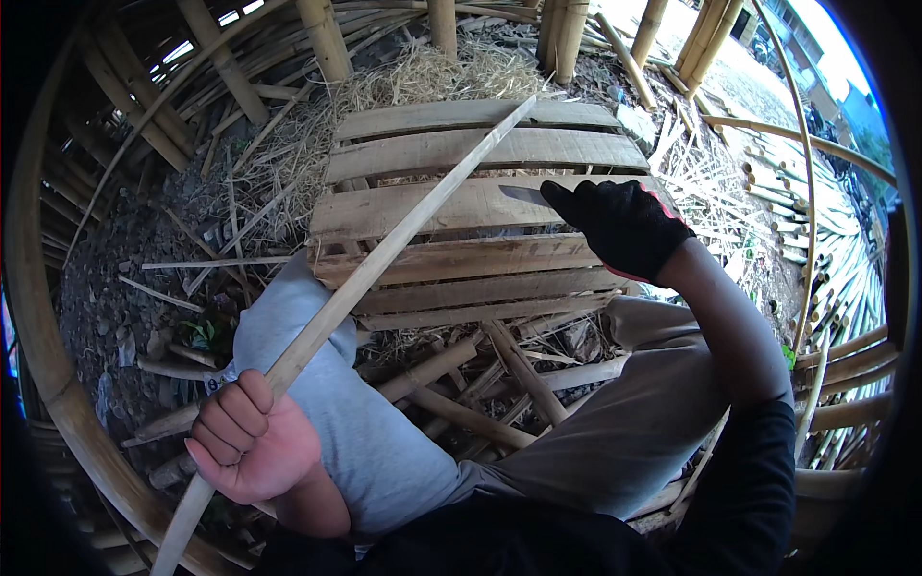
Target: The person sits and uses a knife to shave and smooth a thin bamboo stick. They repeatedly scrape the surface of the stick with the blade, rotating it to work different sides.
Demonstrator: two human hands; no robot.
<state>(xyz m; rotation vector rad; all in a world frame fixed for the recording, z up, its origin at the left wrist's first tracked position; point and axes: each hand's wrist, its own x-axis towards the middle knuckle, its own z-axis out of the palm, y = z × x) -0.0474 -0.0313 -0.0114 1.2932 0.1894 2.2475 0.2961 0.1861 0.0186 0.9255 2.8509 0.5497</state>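
My bare left hand (252,440) is closed around a long, pale bamboo strip (403,232) near its lower end. The strip slants up and to the right, and its far part lies over a slatted wooden crate (413,211) in front of me. My right hand (624,223), in a black glove with some red, is closed on a knife. Its blade (521,195) points left above the crate's slats, apart from the strip. The glove hides the knife's handle.
Bamboo pieces (471,413) lie crossed between my legs. Dry shavings (451,77) are heaped behind the crate, below upright bamboo posts (325,38). At the right, cut bamboo poles (836,259) are stacked. A bent bamboo pole (72,413) curves along the left.
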